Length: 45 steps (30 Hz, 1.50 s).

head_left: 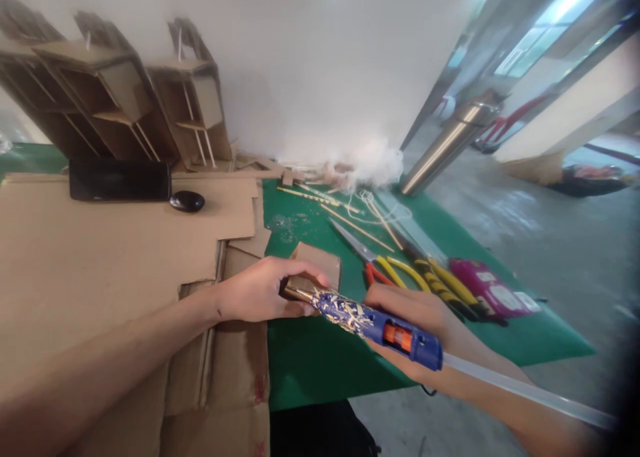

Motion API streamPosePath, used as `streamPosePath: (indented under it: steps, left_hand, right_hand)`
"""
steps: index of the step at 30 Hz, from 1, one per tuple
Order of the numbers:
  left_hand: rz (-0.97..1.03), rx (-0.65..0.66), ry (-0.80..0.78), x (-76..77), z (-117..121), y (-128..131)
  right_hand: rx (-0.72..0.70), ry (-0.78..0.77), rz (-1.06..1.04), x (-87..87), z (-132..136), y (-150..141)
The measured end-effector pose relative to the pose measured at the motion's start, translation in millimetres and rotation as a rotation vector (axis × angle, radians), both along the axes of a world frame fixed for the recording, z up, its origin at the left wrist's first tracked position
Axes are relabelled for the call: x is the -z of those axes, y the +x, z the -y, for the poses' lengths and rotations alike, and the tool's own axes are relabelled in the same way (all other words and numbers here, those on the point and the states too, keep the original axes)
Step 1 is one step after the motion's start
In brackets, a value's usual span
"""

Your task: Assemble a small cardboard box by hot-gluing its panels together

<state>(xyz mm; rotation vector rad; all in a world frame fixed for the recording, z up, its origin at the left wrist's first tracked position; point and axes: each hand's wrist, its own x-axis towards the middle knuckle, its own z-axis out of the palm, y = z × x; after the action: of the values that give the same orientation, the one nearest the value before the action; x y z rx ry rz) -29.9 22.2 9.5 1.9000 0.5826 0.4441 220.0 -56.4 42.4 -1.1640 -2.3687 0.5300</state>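
Observation:
My right hand [420, 310] is closed round a blue hot glue gun [373, 320] whose body is flecked with pale bits. A long translucent glue stick [525, 389] runs out of its back end. My left hand [270, 287] grips a small cardboard piece [323, 267] between thumb and fingers, over the green table edge beside the stacked cardboard. The glue gun's nozzle points into the space between my left thumb and fingers, by the cardboard. Whether the tip touches it, I cannot tell. Past my right hand lie scissors [360, 247] with red and yellow handles beside them.
Cardboard sheets [125, 244] cover the left side, with a black case [120, 180] and a black mouse [187, 201] on them. Cardboard shelf-like structures [193, 110] stand behind. Thin sticks [357, 227], white fluff [375, 167], a steel flask [450, 144] and a magenta object [485, 287] occupy the green table [325, 370].

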Motion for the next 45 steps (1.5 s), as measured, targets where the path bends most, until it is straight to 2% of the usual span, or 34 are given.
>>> streamPosePath:
  steps: [9,14,17,23,29,45]
  left_hand:
    - [-0.009,-0.02,0.066,0.8,0.3,-0.4]
    - [0.004,-0.009,-0.009,-0.2,3.2,-1.4]
    - [0.005,-0.012,0.016,-2.3,5.3,-2.7]
    - [0.028,-0.065,0.058,1.6,10.0,0.4]
    - [-0.008,-0.197,0.076,6.6,14.1,6.5]
    - [-0.037,-0.187,0.083,4.2,14.0,6.9]
  right_hand:
    - [-0.001,0.011,-0.026,2.0,2.1,2.9]
    - [-0.009,0.003,-0.017,0.1,2.4,5.7]
    - [-0.001,0.002,-0.025,-0.9,4.7,12.3]
    - [0.018,-0.025,-0.058,3.6,10.9,26.0]
    - [0.048,0.0,-0.07,2.8,12.0,26.4]
    - [-0.003,-0.023,-0.046,1.8,3.4,19.5]
